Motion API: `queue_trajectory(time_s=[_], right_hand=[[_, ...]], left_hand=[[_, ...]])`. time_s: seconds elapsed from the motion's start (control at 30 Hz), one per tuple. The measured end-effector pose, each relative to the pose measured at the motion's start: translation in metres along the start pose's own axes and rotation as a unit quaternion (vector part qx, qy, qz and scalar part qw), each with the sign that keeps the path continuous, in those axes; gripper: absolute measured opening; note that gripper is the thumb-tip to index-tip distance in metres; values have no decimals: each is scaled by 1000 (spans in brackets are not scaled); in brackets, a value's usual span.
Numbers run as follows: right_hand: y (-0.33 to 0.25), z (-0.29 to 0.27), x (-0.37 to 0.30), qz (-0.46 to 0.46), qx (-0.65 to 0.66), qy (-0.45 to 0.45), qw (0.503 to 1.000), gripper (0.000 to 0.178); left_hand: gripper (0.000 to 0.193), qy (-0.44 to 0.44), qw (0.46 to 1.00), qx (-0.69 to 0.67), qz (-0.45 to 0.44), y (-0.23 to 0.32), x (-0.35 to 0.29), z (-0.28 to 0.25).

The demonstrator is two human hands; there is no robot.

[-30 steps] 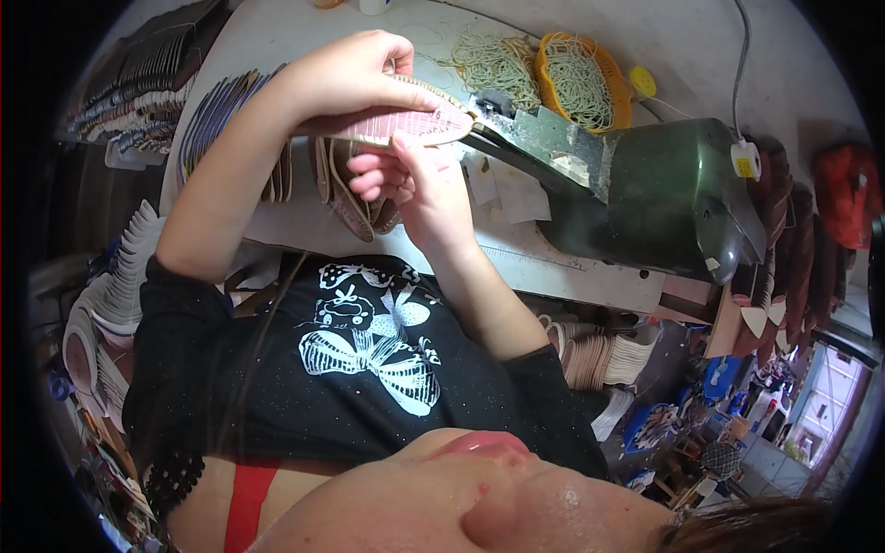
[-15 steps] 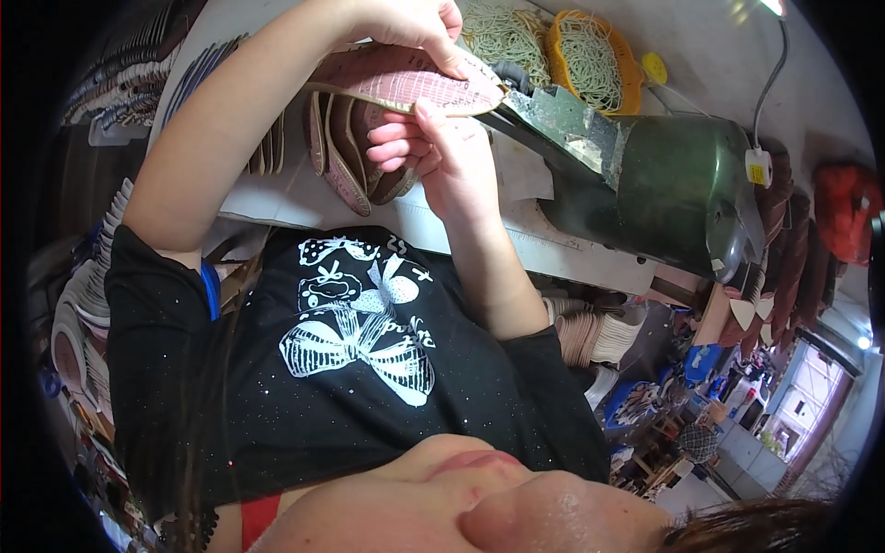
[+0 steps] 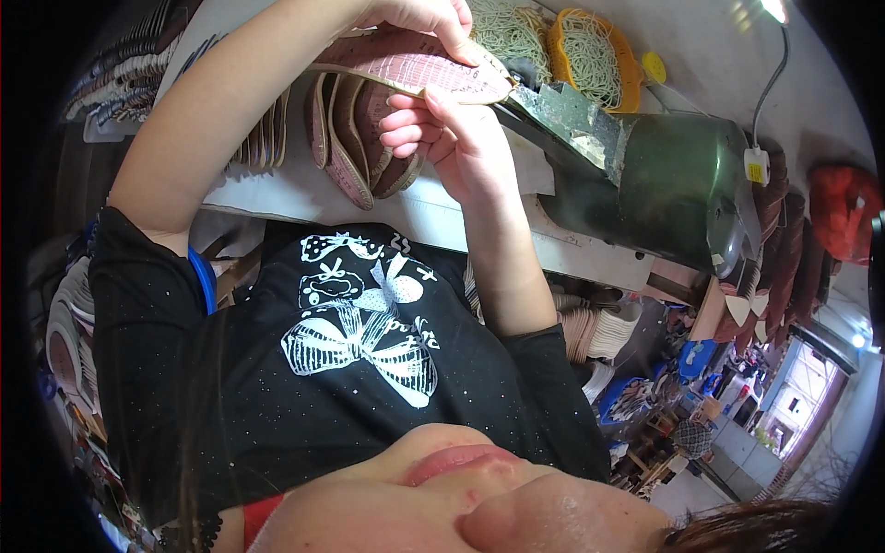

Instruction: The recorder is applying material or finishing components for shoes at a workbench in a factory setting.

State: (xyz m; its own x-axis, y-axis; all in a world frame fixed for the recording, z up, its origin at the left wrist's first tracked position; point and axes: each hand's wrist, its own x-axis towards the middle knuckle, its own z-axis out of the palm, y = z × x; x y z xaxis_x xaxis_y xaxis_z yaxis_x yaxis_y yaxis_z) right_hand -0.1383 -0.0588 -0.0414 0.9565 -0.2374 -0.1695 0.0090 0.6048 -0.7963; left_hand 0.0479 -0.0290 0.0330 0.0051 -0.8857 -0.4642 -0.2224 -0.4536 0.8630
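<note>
— Currently logging: pink insole, at twelve o'clock, being fed toward the green machine. Grip?
— I'm seeing left hand and right hand both pinching it closed. Stacked insoles are waiting below; much appears left.

pink insole | flat, shoe-sole shaped, textured mauve-pink face with pale stitched edge | held level above the white bench edge, toe end pointing toward the green machine | gripped from above at its far edge, pinched from below near the toe | just above a stack of similar insoles
</note>
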Motion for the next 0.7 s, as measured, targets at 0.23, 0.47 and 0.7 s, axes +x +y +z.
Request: queue_trajectory(time_s=[0.23, 0.47, 0.7], right_hand=[[3, 1, 9, -36, 21, 6, 999, 39], [0, 3, 5, -26, 6, -11, 1000, 40], [-9, -14, -17, 23, -33, -14, 999, 42]], left_hand=[[27, -83, 996, -13, 16, 6, 19, -12], [37, -9, 966, 253, -49, 20, 5, -13], [38, -57, 975, 203, 68, 14, -7, -3]])
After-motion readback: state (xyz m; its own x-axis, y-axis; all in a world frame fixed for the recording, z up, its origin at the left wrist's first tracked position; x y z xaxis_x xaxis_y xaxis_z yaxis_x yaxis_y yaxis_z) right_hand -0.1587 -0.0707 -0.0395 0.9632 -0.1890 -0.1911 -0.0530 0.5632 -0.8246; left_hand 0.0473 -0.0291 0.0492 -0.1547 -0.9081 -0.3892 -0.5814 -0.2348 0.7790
